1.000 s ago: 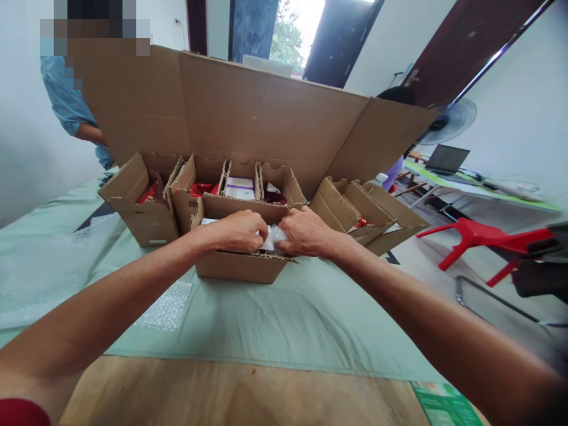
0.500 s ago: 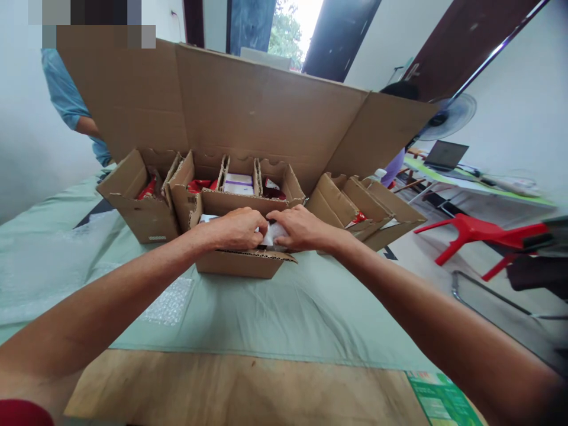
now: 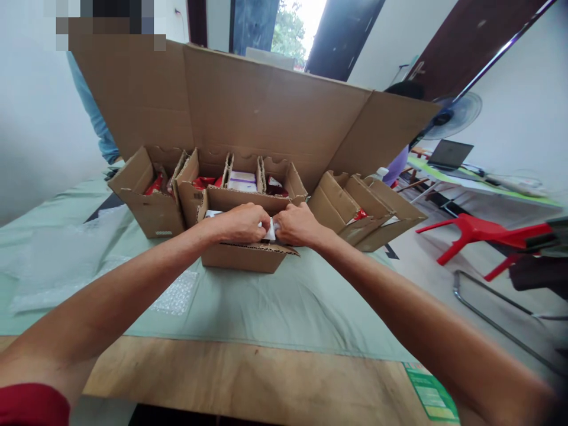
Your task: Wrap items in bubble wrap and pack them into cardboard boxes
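On the left, bubble wrap (image 3: pixel 176 294) lies on a pale green cloth (image 3: pixel 284 313). At centre stands an open cardboard box (image 3: pixel 239 258); over it, the left hand (image 3: pixel 244 223) curls, thumb and forefinger pinching a white piece (image 3: pixel 272 231) inside, near the box's right end. It looks light, soft and easily creased, best held by its upper edge. Right of it, the right hand (image 3: pixel 296 225) is bent against it; whether it grips, I cannot tell.
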`<state>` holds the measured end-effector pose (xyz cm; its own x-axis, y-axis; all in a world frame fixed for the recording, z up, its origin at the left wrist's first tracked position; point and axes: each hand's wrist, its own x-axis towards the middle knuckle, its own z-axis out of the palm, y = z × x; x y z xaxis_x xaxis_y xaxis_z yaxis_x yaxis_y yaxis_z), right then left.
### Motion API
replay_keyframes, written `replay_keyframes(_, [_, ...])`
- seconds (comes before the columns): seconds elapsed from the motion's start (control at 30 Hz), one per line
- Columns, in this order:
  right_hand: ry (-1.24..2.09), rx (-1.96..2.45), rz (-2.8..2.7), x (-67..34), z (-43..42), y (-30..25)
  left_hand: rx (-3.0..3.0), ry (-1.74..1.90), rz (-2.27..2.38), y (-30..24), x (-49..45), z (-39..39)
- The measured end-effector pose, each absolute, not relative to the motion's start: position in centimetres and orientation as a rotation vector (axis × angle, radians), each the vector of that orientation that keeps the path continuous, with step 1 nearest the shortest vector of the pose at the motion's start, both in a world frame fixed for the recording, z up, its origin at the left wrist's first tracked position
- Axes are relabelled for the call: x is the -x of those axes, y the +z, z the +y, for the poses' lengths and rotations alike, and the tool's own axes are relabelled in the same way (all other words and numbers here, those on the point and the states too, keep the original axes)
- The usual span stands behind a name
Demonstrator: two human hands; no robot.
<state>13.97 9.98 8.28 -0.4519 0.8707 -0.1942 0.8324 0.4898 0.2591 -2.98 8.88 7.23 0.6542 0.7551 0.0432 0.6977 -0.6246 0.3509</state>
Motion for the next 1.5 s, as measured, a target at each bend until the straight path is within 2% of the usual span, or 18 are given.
replay_keyframes(0.2, [0.139,-1.349,2.467,-14.9,10.4,8.8,-2.525,0.331,1.202,7.1,3.0,8.8])
replay_keyframes(0.33, [0.069,-1.472,2.546,-17.4,9.6,8.9,-2.517,0.346,1.200,6.9,2.8,8.5])
replay_keyframes(0.57, [0.256,-1.417,2.587,-17.0,9.4,8.7,-2.528,0.328,1.179,7.3,2.9,8.2])
replay_keyframes(0.93, [0.332,-1.460,2.624,-16.5,8.4,7.6,-2.528,0.335,1.161,7.9,3.0,8.9])
replay_keyframes(1.0, [0.320,-1.565,2.717,-17.8,7.8,8.1,-2.503,0.501,1.177,9.0,4.0,8.0])
replay_keyframes(1.1, [0.194,-1.860,2.981,-21.2,6.1,8.1,-2.393,1.048,1.278,9.8,6.8,5.0])
replay_keyframes(1.23, [-0.106,-2.156,3.199,-25.2,3.3,6.1,-1.961,1.650,1.589,6.4,11.3,1.0])
replay_keyframes(1.33, [-0.093,-2.055,3.253,-25.2,2.9,5.8,-1.522,1.724,1.687,1.9,13.3,0.4])
replay_keyframes(1.5, [-0.001,-1.475,2.996,-21.3,6.6,9.2,-1.128,1.668,1.470,-1.4,12.7,2.3])
